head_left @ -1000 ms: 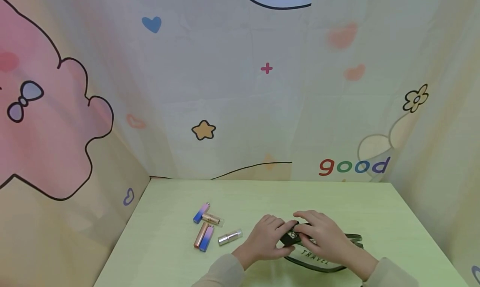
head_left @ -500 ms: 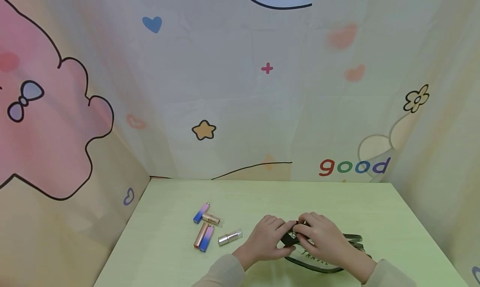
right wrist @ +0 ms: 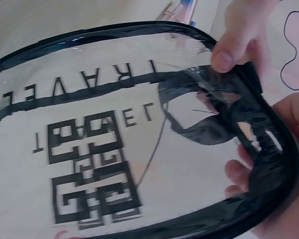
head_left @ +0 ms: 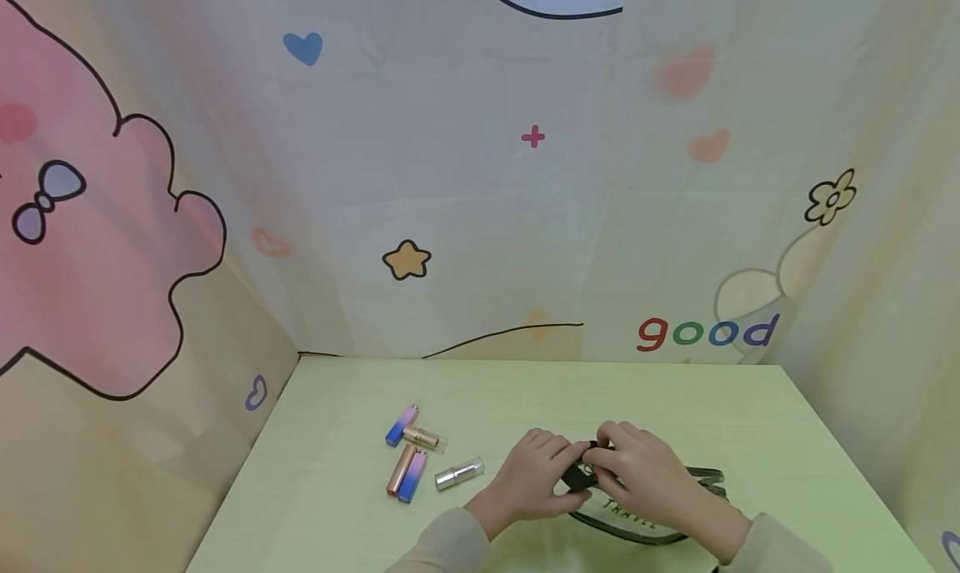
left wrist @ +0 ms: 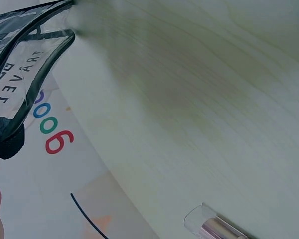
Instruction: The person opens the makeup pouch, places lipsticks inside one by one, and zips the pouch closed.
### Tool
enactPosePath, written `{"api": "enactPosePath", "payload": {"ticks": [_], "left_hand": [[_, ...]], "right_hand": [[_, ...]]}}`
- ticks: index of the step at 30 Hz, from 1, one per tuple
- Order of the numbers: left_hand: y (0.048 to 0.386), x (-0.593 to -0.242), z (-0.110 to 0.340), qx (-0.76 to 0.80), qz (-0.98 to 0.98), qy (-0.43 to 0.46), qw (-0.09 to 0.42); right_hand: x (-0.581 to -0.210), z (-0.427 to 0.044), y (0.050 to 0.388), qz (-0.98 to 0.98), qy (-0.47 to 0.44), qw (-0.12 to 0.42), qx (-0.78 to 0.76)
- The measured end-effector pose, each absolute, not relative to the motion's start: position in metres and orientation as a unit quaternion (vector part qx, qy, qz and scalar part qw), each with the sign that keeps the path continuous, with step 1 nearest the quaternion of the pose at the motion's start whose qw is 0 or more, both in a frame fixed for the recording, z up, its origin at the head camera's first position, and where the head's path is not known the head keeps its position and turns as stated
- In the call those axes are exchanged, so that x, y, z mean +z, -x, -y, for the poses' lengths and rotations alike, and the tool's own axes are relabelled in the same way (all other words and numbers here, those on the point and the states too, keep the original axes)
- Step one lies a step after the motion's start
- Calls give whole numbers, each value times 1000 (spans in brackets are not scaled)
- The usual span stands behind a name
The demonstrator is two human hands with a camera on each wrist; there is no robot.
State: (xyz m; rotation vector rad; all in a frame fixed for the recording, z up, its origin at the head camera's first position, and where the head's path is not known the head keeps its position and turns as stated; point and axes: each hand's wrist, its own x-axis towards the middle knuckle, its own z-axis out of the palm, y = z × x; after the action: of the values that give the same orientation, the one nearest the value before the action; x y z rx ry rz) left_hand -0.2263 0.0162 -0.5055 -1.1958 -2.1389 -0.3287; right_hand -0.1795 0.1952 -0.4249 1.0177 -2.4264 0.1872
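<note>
A clear travel pouch (head_left: 630,525) with black trim and "TRAVEL" lettering is held up at its left end by both hands. In the head view my left hand (head_left: 528,480) grips the black corner, thumb toward the near side. My right hand (head_left: 647,477) has its bent fingers at the same black end, close to the left fingertips. In the right wrist view the left thumb (right wrist: 224,59) presses the pouch's edge, and right fingers (right wrist: 236,175) show through the plastic. Whether a zip pull lies between the right fingers is hidden.
To the left of the hands lie a silver lipstick tube (head_left: 459,474), a gold lipstick (head_left: 425,438), a rose-gold tube (head_left: 401,470) and two pink-and-blue tubes (head_left: 412,476). They rest on a pale green table (head_left: 330,506). A printed curtain (head_left: 480,181) stands behind.
My right hand's raised fingers have curled in toward the pouch's black end, and the hand has shifted slightly. My left hand and the lipsticks stay put.
</note>
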Motion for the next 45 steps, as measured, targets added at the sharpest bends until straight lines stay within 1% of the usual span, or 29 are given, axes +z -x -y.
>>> {"api": "enactPosePath", "payload": {"ticks": [7, 13, 21, 30, 38, 45], "left_hand": [[229, -508, -16, -120, 806, 462, 351], [229, -508, -15, -122, 803, 465, 353], [231, -508, -15, -118, 797, 466, 367], [231, -510, -14, -114, 800, 466, 360], [231, -509, -14, -112, 798, 465, 366], [231, -509, -13, -112, 800, 465, 362]], "right_hand": [[-416, -187, 176, 921, -342, 182, 37], [-414, -185, 175, 931, -335, 146, 16], [-415, -183, 175, 927, -349, 138, -3], [-418, -184, 176, 931, -349, 103, -38], [-418, -182, 175, 929, -348, 120, -39], [-419, -182, 175, 928, -347, 132, -35]]}}
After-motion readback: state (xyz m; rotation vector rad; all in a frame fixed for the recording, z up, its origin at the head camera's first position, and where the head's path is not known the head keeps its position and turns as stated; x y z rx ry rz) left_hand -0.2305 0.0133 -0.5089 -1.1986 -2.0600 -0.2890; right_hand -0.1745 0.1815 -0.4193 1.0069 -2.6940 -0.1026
